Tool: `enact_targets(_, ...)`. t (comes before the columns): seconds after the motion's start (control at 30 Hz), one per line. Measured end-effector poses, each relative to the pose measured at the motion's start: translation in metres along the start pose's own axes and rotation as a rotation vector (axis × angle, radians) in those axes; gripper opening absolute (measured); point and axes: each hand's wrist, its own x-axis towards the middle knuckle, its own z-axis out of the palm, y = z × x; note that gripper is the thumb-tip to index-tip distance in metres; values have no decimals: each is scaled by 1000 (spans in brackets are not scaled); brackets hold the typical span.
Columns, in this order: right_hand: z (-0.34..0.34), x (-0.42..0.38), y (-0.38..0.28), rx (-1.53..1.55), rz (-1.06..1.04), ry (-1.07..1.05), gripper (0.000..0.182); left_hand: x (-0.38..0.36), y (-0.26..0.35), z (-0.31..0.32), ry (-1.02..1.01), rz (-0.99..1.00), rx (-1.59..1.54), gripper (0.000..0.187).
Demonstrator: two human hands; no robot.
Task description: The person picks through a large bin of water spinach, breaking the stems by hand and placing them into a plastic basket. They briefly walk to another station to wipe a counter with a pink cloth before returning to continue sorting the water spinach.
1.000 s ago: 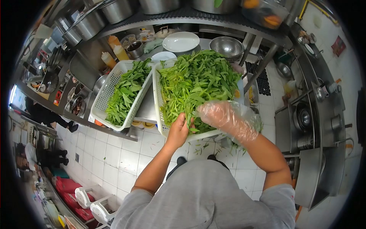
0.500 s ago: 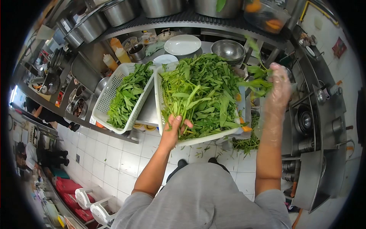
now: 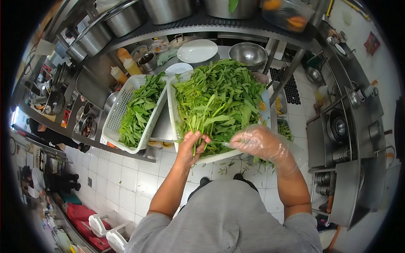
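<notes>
My left hand [image 3: 193,146] is closed round the stems of a small bunch of water spinach [image 3: 204,116], at the near edge of the larger white basket [image 3: 172,103]. A big heap of water spinach [image 3: 228,84] fills that basket. My right hand [image 3: 261,142], in a clear plastic glove, is above the basket's near right corner, to the right of my left hand. Its fingers are curled together; whatever may be between them is hidden. To the left, a smaller white perforated basket [image 3: 113,116] holds more water spinach [image 3: 141,109].
Behind the baskets are a white oval plate [image 3: 197,51], a metal colander [image 3: 248,54] and sauce bottles [image 3: 131,66]. Large pots [image 3: 168,10] line the shelf above. Leaf scraps lie on the tiled floor [image 3: 130,177]. Other people [image 3: 59,181] stand far left.
My right hand has come down and left from beyond the basket's right side, and the leafy sprigs it carried are gone from it. My left hand keeps its bunch. The view has shifted slightly.
</notes>
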Motion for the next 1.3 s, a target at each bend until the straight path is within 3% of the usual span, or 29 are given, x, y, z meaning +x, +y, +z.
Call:
enact_targets(0.1, -3, 7, -10, -74, 64, 47, 15, -3, 2, 2, 19, 2, 36, 23)
enact_targets(0.17, -3, 15, -6, -126, -46, 517, 12, -4, 1, 0, 6, -4, 35, 22)
enact_targets(0.2, -5, 18, -8, -177, -53, 565, 12, -4, 1, 0, -8, -9, 33, 21)
enact_targets(0.23, -6, 21, -8, -177, -53, 564, 12, -5, 1, 0, -7, -9, 33, 21)
enact_targets(0.3, -5, 26, -9, -555, -133, 377, 13, -6, 1, 1, -46, -16, 77, 22)
enact_targets(0.43, 8, 29, 5, -502, -244, 188, 13, -7, -2, -1, -91, -35, 117, 24)
enact_targets(0.53, 21, 28, 8, -760, -220, 25, 2, -10, -3, 5, -27, -23, 117, 24)
enact_targets(0.6, 34, 34, 13, -447, -150, 428, 3, -8, -3, 8, -25, -37, 158, 23)
enact_targets(0.7, -3, 42, 21, 625, 429, 826, 18, -8, 7, 11, -94, -16, -46, 25)
enact_targets(0.73, -18, 32, 37, 787, 299, 861, 17, -7, 6, 8, -86, 6, -63, 26)
enact_targets(0.9, -66, -11, 28, 605, 407, 897, 24, -6, 3, -12, -86, -13, -262, 26)
enact_targets(0.97, -69, -24, 32, 74, 206, 988, 28, -2, 2, -19, -202, -50, -547, 28)
enact_targets(1.03, -62, -35, 32, 208, 226, 988, 28, 1, 2, -18, -227, -47, -640, 31)
enact_targets(1.1, -54, -47, 27, 341, 246, 996, 29, 2, 5, -16, -156, -45, -702, 33)
enact_targets(1.17, -40, -55, 17, 715, 514, 848, 30, 2, 6, -15, -96, -122, -711, 29)
enact_targets(1.23, -30, -59, 15, 601, 526, 746, 28, -4, 8, 1, 414, -104, -332, 21)
enact_targets(1.3, -16, -61, 15, 382, 531, 525, 25, -14, 11, 10, 463, -82, -203, 16)
